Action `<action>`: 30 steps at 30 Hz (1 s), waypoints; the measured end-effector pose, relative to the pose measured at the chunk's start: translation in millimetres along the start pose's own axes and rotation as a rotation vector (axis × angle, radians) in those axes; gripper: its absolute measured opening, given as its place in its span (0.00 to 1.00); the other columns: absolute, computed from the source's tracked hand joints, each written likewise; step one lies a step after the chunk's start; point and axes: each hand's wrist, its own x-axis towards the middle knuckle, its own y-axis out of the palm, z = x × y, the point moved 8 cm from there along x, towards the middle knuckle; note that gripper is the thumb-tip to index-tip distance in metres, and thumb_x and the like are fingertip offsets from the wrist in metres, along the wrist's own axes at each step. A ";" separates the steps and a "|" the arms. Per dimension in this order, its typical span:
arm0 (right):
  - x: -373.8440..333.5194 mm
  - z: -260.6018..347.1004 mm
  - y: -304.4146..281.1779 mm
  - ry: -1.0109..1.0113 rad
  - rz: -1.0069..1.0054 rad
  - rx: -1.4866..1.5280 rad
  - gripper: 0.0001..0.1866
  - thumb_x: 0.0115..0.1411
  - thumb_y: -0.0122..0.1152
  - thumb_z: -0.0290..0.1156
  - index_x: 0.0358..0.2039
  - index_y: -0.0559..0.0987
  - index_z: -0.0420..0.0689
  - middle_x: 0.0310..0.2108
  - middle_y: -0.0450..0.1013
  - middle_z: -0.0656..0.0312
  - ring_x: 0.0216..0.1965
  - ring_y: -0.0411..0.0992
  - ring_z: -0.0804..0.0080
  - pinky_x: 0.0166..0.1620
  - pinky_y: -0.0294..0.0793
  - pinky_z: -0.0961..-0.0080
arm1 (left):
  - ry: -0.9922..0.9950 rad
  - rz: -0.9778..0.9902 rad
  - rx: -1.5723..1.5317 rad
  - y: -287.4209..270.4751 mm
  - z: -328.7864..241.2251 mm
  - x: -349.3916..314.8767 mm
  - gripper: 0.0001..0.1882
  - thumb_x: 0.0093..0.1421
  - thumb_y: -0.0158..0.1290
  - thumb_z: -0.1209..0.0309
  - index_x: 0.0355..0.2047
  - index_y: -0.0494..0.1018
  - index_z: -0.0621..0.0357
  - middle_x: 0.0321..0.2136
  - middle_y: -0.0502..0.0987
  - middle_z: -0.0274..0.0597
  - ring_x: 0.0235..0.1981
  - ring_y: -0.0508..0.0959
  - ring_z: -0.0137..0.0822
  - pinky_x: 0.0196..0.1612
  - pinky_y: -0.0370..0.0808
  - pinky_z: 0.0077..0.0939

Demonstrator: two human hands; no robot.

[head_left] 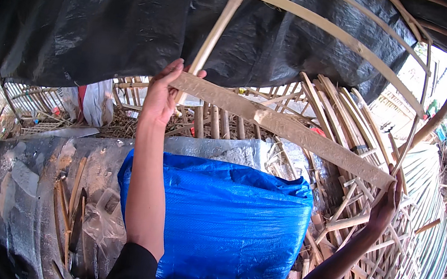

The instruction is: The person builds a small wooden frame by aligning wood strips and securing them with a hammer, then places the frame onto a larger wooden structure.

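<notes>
A flat bamboo slat (314,137) slopes down to the right in front of me, with a knot near its middle. My left hand (162,95) is closed around its left end, where it meets a pale upright bamboo strip (214,38). At the slat's lower right end is my right hand (385,206), closed on it beside a thin upright strip (412,130). Higher up, a curved bamboo crosspiece (328,26) spans between the uprights, so the pieces form an open frame. Part of the fingers on both hands is hidden behind the slat.
Black plastic sheeting (109,17) hangs behind the frame. A blue tarp bundle (229,225) lies below my arms. Bamboo strips (344,121) lean at the back right, above a pile of bamboo lattice (405,259). Sticks and a dark blade-like tool (77,219) rest at left on grey sheeting (28,210).
</notes>
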 end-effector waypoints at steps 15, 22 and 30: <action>-13.7 4.2 -7.8 -0.008 0.091 0.009 0.28 0.65 0.52 0.29 0.65 0.62 0.38 0.63 0.64 0.46 0.67 0.57 0.60 0.70 0.47 0.63 | -0.045 -0.087 0.002 5.6 3.2 -9.4 0.20 0.67 0.52 0.60 0.47 0.70 0.66 0.43 0.78 0.54 0.47 0.80 0.46 0.52 0.79 0.34; -9.4 4.6 -7.6 -0.050 0.072 -0.035 0.31 0.63 0.55 0.31 0.65 0.62 0.38 0.64 0.62 0.45 0.67 0.56 0.57 0.70 0.45 0.60 | -0.147 -0.100 0.037 1.1 22.2 -2.2 0.26 0.65 0.52 0.49 0.41 0.73 0.65 0.34 0.78 0.50 0.36 0.81 0.41 0.44 0.79 0.31; 1.6 5.4 -1.5 -0.036 0.060 0.120 0.27 0.65 0.50 0.23 0.65 0.62 0.37 0.62 0.65 0.47 0.63 0.62 0.62 0.67 0.55 0.65 | -0.149 -0.210 0.096 -13.2 24.4 5.3 0.22 0.61 0.58 0.49 0.35 0.73 0.56 0.29 0.75 0.37 0.33 0.76 0.31 0.40 0.72 0.29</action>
